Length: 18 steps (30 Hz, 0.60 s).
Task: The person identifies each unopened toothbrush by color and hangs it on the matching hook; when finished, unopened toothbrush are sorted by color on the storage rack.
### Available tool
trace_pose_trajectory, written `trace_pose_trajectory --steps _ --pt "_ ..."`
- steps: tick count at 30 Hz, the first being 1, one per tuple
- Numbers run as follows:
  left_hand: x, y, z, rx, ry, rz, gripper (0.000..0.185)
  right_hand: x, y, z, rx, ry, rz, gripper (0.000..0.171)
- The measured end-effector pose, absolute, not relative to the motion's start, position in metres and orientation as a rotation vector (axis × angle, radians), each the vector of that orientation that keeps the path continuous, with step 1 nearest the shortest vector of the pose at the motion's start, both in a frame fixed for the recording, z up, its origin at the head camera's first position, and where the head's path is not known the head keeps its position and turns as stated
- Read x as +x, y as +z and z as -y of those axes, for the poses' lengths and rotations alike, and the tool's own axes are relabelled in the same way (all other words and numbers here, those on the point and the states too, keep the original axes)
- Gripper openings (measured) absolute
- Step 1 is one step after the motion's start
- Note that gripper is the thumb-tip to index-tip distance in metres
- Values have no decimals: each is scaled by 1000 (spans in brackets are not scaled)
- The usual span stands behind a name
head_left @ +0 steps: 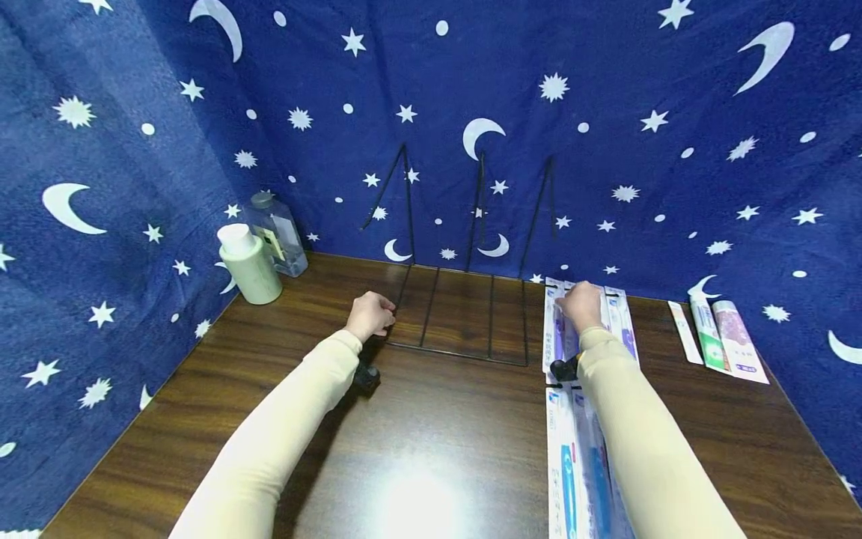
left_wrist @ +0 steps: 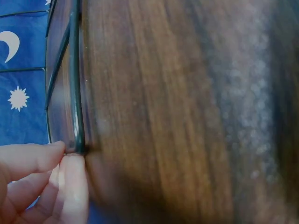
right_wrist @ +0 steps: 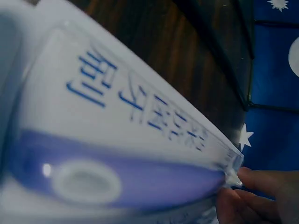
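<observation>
Left hand [head_left: 369, 314] fingers pinching the wire rack [head_left: 465, 318], right hand [head_left: 581, 305] fingers gripping a purple toothbrush pack [right_wrist: 131, 154]

Blue cloth [head_left: 606, 112] w/ white moons & stars; dark brown wood table [head_left: 438, 434]; black wire rack [head_left: 465, 314]; white-purple toothbrush pack [right_wrist: 117, 154].

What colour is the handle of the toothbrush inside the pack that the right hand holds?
Purple, in the white blister pack pinched by the right hand; right wrist view shows it best.

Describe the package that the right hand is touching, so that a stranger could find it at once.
On the wooden table, look just right of the black wire rack. The toothbrush pack under the right hand shows a purple handle, whereas the packs nearer the person show blue.
</observation>
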<state>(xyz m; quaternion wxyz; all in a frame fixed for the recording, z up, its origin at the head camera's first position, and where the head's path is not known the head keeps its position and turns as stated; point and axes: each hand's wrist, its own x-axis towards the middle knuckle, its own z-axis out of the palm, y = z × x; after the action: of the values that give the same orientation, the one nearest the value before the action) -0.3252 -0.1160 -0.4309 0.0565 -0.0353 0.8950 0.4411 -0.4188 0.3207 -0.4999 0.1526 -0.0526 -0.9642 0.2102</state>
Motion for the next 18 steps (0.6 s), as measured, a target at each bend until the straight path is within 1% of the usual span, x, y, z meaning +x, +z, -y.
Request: trace_pose_trajectory --steps 3,6,10,14,18 --pt "-327 -433 115 -93 1328 -2734 27 -380 -453 -289 -156 622 2834 21" --pt "-327 -432 115 -79 1334 -2748 27 -362 -433 -272 -189 609 2821 19" --pt "-326 -431 115 -75 1340 -2757 26 -360 -429 -264 -292 577 2825 27" --pt "-325 -432 115 -82 1317 -2776 24 -360 -430 -265 -271 604 2762 19" --pt "-324 -435 114 -86 1288 -2803 26 -357 -422 -265 -227 666 2660 21"
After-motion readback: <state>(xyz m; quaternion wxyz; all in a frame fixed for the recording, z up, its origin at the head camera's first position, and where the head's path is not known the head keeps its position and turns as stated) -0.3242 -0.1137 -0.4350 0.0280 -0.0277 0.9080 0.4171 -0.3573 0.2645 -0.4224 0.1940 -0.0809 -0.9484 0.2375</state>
